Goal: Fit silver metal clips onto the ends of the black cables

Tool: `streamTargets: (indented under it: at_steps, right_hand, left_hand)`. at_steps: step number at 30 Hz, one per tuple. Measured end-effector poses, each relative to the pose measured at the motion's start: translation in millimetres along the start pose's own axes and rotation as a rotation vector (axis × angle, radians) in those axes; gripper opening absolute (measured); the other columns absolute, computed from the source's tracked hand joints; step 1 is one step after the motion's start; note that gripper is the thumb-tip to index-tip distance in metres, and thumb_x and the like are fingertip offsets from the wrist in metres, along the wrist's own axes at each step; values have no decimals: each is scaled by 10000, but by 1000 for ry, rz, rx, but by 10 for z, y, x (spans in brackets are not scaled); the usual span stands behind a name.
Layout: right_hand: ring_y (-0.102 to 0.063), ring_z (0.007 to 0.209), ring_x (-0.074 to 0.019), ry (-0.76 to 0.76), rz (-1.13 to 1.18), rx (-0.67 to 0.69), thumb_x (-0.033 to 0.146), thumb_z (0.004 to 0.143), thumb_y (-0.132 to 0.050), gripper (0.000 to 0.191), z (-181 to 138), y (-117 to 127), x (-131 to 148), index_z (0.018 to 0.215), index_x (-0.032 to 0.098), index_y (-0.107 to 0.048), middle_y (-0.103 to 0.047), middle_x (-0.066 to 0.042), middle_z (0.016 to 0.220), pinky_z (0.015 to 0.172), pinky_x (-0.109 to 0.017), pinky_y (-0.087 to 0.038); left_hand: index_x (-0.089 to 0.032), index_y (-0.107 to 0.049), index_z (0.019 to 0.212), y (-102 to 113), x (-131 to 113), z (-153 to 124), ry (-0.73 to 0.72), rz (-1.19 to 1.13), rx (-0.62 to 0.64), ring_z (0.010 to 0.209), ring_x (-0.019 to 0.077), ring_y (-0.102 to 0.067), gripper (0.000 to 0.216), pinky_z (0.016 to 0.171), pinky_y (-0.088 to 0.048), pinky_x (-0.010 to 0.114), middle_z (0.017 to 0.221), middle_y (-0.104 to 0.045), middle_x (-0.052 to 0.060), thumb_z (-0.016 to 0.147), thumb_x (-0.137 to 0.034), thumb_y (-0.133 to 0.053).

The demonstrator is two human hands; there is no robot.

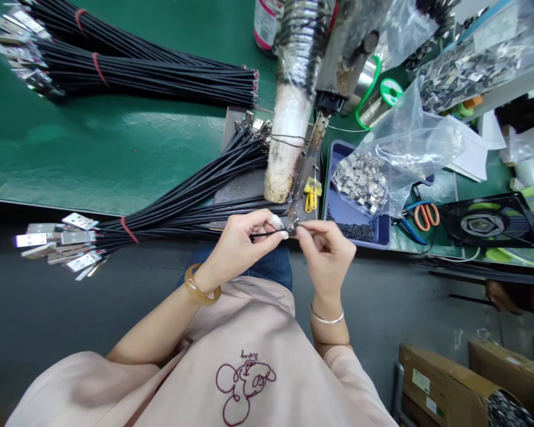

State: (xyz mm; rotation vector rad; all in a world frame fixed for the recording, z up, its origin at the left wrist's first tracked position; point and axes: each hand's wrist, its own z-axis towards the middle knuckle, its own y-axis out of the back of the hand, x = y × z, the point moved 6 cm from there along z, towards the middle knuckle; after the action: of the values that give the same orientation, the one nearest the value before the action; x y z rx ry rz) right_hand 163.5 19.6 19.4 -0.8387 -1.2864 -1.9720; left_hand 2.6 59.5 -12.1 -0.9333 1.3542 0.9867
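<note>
My left hand [244, 240] is closed in a pinch on the end of a thin black cable [267, 234] from the bundle [182, 204] that fans out to the left. My right hand [324, 249] is pinched on a small metal connector shell [295, 226] at that cable's tip. Both hands meet just below a metal fixture [303, 172] at the table's near edge. The bundle's far ends carry metal USB plugs [57, 243] and a red band ties it.
A second banded cable bundle [137, 71] lies at the back left of the green mat [93, 148]. A blue tray [360, 219] holds a plastic bag of metal shells [365, 178]. Orange scissors [425, 214], solder spool [378, 98], a fan [489, 222] and cardboard boxes [449, 385] are to the right.
</note>
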Motion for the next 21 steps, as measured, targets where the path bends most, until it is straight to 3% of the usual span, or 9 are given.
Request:
streamTargets:
  at_steps: [3,6,9,15,21]
  right_hand:
    - [-532,525,-87,-143,84,16,378,938,-658,223,24,41,-125,1093,233,-726,-743,-6,835,529,-251,-450]
    - [-603,588,-110,-177,144,139,396,935,-661,213,32,-17,-143,1033,232,-755,-741,-19,846,560,-262,-484]
    - [-618,616,-112,-122,138,114,360,954,-642,177,21,-28,-90,975,236,-768,-721,-13,821,574,-264,-485]
    - [-637,695,-115,159,7,34,182,945,-644,155,-30,-12,104,1015,256,-760,-739,-8,872,606,-259,-488]
    - [-591,649,-134,161,-91,1,237,925,-686,138,-13,127,183,1047,263,-744,-701,-10,825,604,-299,-500]
  left_hand:
    - [-137,-689,803,16,-55,-8,-40,76,22,665,116,-588,114,629,-461,218,732,-681,19,862,-233,-705]
    - [-134,-711,809,32,-147,-24,-104,145,39,641,108,-564,130,622,-433,224,713,-682,15,896,-221,-669]
    - [-134,-682,750,46,-199,-34,-95,135,62,591,97,-534,192,590,-411,219,643,-640,-1,915,-217,-629]
    - [-158,-542,591,20,-163,-28,70,-27,213,489,77,-449,350,514,-367,205,529,-540,-19,934,-227,-548]
    - [-151,-594,693,8,-131,-41,74,-7,164,500,82,-446,256,507,-364,202,549,-521,-28,922,-264,-578]
